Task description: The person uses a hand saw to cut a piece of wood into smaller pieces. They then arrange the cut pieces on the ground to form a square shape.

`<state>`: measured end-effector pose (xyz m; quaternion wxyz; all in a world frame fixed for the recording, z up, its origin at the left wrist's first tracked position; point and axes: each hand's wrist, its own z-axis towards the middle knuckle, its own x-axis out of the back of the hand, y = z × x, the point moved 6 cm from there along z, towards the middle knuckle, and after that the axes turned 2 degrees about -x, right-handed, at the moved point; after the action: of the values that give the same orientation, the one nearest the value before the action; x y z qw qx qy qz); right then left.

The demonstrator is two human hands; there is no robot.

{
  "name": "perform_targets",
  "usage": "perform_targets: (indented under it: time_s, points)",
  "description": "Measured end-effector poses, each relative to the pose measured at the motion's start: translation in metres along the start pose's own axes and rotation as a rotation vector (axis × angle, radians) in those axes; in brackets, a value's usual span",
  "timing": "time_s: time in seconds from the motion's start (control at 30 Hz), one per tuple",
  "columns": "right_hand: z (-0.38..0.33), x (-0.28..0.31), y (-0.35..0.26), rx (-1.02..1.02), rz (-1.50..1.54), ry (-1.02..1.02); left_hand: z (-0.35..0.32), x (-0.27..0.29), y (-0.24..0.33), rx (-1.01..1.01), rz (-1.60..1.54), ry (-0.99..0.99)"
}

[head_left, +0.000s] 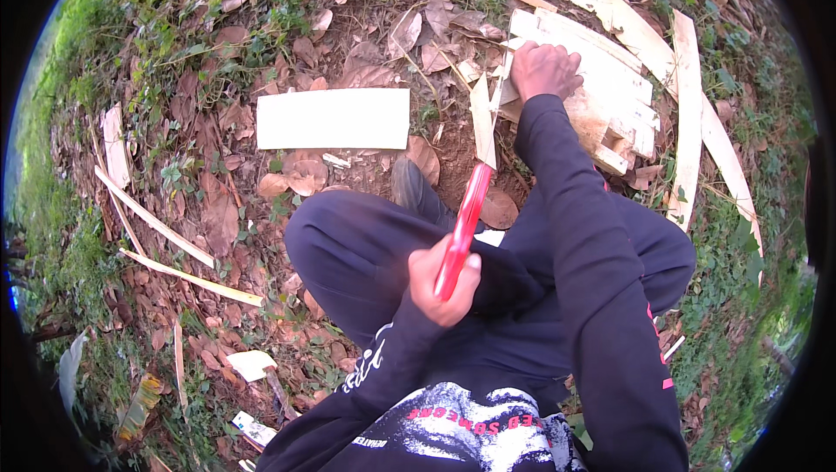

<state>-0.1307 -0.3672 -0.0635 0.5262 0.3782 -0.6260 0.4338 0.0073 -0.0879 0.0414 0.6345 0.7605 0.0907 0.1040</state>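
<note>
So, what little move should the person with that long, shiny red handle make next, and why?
Maybe slide the bare right hand slightly rightward along the stacked, pale wooden boards. It rests at their left side, and the long, shiny red handle in the bare left hand points toward it. More room there seems safer.

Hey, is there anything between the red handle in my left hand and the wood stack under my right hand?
Yes, a narrow pale strip shows just past the far end of the red handle, left of the wood stack. I can't tell whether it's blade or wood.
</note>
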Motion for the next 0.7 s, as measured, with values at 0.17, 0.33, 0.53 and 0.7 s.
perform_targets:
  time_s: [0.17,0.33,0.53,0.7]
  points:
    - [-0.007,-0.001,-0.007,0.022,0.008,-0.062,0.049,-0.015,-0.013,-0.008,-0.054,-0.037]
    - [0.001,-0.003,0.001,0.013,0.000,0.006,-0.004,0.001,-0.006,-0.031,-0.086,-0.034]
    - [0.000,-0.001,-0.004,0.011,0.011,-0.017,0.058,-0.028,-0.030,-0.036,-0.039,-0.041]
    - [0.000,0.002,-0.004,0.003,-0.001,-0.020,-0.005,0.006,-0.024,-0.044,0.025,-0.004]
